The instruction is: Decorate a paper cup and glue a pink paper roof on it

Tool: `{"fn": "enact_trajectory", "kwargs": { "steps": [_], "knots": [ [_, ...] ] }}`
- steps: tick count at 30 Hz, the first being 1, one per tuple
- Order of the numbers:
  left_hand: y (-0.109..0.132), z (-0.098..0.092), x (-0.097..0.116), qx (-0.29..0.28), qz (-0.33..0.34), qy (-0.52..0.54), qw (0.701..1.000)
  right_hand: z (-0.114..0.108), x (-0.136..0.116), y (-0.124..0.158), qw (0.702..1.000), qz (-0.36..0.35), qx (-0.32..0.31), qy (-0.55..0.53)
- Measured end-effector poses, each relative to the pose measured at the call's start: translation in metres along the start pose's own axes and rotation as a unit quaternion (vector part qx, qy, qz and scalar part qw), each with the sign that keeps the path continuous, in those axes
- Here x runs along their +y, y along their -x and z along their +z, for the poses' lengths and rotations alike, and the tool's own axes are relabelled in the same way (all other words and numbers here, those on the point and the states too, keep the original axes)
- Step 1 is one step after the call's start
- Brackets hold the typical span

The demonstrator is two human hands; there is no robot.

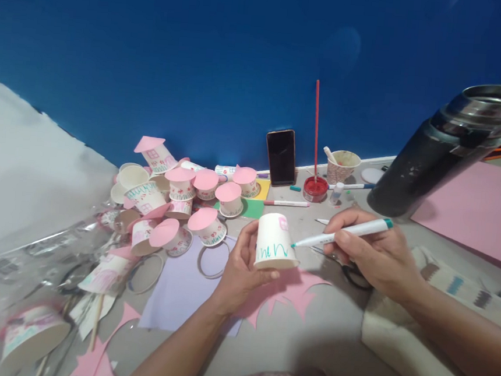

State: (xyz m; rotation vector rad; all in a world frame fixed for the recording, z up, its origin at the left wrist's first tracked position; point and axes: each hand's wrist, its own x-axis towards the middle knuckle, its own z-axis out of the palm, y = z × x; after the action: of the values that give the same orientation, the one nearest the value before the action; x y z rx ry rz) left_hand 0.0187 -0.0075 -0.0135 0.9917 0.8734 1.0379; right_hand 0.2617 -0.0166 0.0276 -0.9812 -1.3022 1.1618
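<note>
A white paper cup [273, 234] is upside down in my left hand [246, 261], its wide rim toward the table. Pink window lines show on its upper right, and a green zigzag runs along its lower part. My right hand [370, 251] grips a white marker [343, 233] with a green end cap. The marker's green tip touches or nearly touches the cup's right side, at the end of the zigzag. Beneath the cup lie pink paper scraps [287, 293] and a lilac sheet [185, 282].
Several decorated cups with pink paper roofs [228, 192] crowd the left. A phone [280, 157] leans on the blue wall beside a red paint pot [315, 189]. At right stand a dark flask [433, 151] and a pink sheet [480, 214]. Tape rings [212, 261] and scissors [357, 276] lie nearby.
</note>
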Motion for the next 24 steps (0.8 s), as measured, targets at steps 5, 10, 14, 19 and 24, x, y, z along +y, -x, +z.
{"fn": "enact_trajectory", "kwargs": {
  "steps": [5, 10, 14, 19, 24],
  "knots": [
    [-0.0006, 0.0009, -0.0017, 0.003, -0.003, -0.006, 1.000, 0.0001, -0.0005, 0.0005, 1.000, 0.019, -0.021, -0.003],
    [-0.0006, 0.0008, -0.0025, 0.000, 0.000, -0.007, 1.000, 0.0005, 0.0012, 0.0004, 1.000, 0.000, 0.005, -0.005],
    [-0.0003, 0.0004, -0.0031, 0.007, -0.001, -0.005, 1.000, 0.0006, 0.0024, 0.0006, 1.000, 0.005, -0.020, -0.015],
    [-0.0005, 0.0043, 0.0000, 0.015, 0.025, -0.028, 0.999, 0.0017, 0.0019, 0.0017, 0.999, -0.011, -0.019, -0.030],
    [-0.0004, 0.0082, 0.0021, 0.011, 0.038, -0.036, 0.999, 0.0015, 0.0005, 0.0039, 0.999, -0.033, -0.012, 0.009]
  ]
}}
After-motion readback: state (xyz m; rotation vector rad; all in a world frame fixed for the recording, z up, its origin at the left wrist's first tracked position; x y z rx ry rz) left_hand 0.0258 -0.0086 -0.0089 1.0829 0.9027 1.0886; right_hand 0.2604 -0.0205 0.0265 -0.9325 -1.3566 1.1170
